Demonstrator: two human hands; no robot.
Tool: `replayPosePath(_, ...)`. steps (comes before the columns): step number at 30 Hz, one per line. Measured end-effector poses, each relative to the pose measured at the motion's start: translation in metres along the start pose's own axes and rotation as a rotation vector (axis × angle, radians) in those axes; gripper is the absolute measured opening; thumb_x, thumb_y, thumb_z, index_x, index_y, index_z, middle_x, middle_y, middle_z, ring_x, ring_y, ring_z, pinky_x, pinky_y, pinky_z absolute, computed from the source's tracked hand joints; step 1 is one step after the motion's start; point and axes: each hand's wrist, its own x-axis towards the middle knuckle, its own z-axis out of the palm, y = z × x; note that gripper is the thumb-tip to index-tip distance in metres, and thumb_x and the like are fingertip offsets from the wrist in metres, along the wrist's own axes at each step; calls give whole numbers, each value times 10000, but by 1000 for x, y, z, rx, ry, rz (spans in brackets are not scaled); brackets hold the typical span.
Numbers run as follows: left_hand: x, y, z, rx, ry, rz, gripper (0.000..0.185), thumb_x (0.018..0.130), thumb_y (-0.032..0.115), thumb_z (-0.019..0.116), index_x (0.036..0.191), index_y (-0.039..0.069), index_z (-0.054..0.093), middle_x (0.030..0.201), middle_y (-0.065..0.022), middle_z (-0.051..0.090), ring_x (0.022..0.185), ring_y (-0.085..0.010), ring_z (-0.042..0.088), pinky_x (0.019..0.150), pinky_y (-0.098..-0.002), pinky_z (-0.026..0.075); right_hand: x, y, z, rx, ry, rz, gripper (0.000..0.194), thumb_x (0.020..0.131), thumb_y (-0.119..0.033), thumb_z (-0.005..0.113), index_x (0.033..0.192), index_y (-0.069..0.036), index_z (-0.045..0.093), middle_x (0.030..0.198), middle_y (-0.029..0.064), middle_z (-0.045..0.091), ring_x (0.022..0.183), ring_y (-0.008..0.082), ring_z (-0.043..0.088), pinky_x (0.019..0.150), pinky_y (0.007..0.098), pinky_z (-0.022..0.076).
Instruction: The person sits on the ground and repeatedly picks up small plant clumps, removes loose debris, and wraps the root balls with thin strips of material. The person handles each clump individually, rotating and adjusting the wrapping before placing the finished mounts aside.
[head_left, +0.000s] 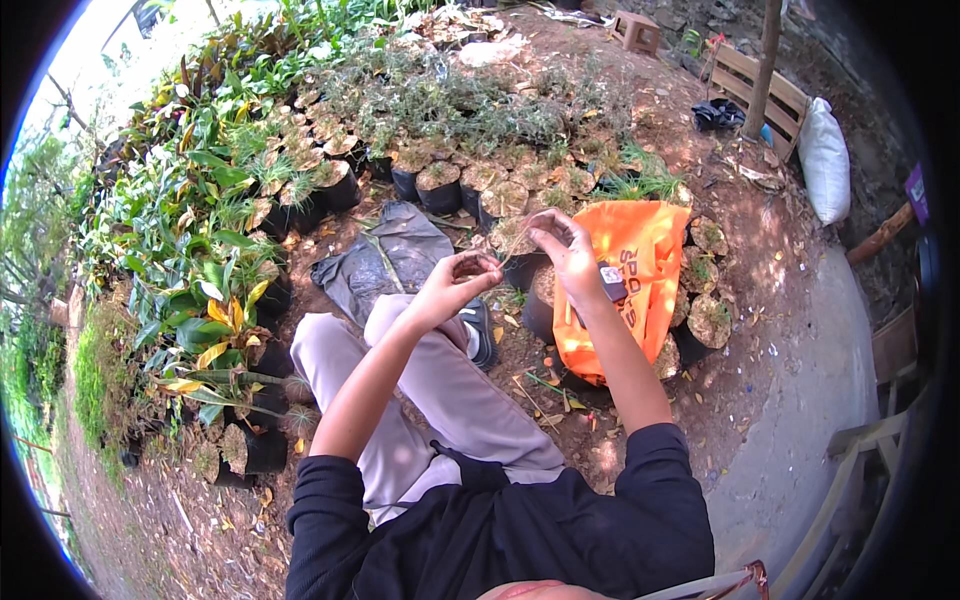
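My left hand is raised over my lap, its thumb and fingertips pinched on one end of a thin, brownish strand. To its right and slightly higher, my right hand has its fingers curled at the strand's other end. What the strand is made of is too small to tell. Beyond my knees a dark plastic sheet lies on the soil with a long green leaf on it. An orange bag bearing writing lies under my right forearm, with a small dark object on it.
Black planting bags of soil stand in rows ahead and around the orange bag. Leafy plants fill the left side. At the right are a concrete strip, a white sack, a wooden pallet and a thin trunk; a brown stool stands farther back.
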Motion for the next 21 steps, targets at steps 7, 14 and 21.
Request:
replayPosePath(7,3,20,-6,89,112,83,329,806,134,618,1083,7,496,985,-49,588,974,-124,532,855,-261,417,3,-20,0,-44,-106,54,71,805,-28,537,862,-4,570,961,24,577,856,90,530,809,230,408)
replayPosePath(14,9,30,10,70,50,144,287,810,116,611,1047,-8,508,938,-38,573,904,-87,542,820,-241,438,7,-26,7,-109,-171,85,56,781,-29,551,815,7,575,1013,51,530,941,114,507,823,245,407)
replayPosePath(21,11,27,10,-9,62,123,287,809,95,602,1058,-10,506,925,-34,571,903,-76,537,813,-218,435,8,-20,4,-85,-172,77,48,773,-18,549,805,4,577,1025,62,520,984,140,499,855,263,401)
